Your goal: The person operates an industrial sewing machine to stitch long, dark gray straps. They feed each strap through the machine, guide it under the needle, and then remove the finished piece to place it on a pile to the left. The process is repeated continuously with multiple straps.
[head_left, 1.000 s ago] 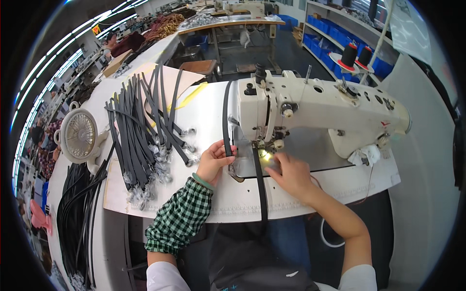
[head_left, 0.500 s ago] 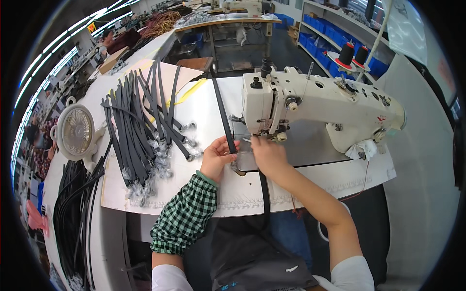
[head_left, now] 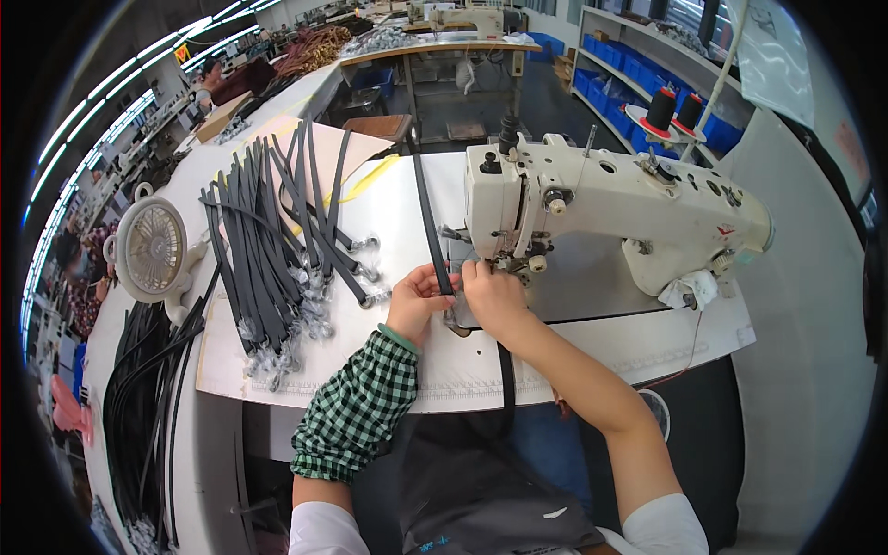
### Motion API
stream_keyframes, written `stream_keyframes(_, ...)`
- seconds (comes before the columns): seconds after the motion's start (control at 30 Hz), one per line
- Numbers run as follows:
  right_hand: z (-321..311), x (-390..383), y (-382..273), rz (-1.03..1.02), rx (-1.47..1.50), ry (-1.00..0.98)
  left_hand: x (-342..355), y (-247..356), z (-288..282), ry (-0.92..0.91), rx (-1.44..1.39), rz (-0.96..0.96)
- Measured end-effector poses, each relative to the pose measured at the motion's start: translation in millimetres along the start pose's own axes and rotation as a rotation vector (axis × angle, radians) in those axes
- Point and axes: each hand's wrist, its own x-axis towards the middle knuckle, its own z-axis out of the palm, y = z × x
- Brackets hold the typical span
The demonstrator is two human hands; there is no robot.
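We see bright, fairly even white light. Far up and left of the fingers point(head_left: 427, 277), ceiling tubes point(head_left: 122, 122) blow out to white and bend into arcs. Around the fingers the table point(head_left: 379, 208) reflects pale; to their right the steel plate point(head_left: 592, 287) looks greyer, with a dull sheen, shaded beneath the machine point(head_left: 647, 185). Left of them, the straps point(head_left: 245, 268) keep little detail in their blacks. High to the right, the plastic sheet point(head_left: 777, 65) catches glare. We find the fingers reasonably sharp, the distant room beyond them softer, and the corners lost to black.
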Motion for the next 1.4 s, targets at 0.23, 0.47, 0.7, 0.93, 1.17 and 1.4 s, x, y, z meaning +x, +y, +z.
stream_keyframes(0.23, -32, -34, 35, -0.090, 0.357, -0.092, -1, 0, 1, 0.048, -0.027, 0.034)
stream_keyframes(0.47, -38, -61, 47, -0.571, 0.668, -0.056, -1, -1, -1, 0.046, -0.007, 0.029)
stream_keyframes(0.7, -35, -64, 49, -0.526, 0.695, 0.009, -3, 3, 3, 0.113, 0.000, 0.009)
stream_keyframes(0.93, -36, -65, 47, -0.485, 0.628, -0.024, 6, 10, -17, 0.285, -0.159, 0.147)
stream_keyframes(1.17, -48, -61, 40, -0.454, 0.648, -0.035, -11, 131, -168, 0.510, -0.366, 0.629)
stream_keyframes(1.4, -47, -61, 37, -0.470, 0.668, -0.037, -281, 260, -325, 0.690, -0.478, 1.124)
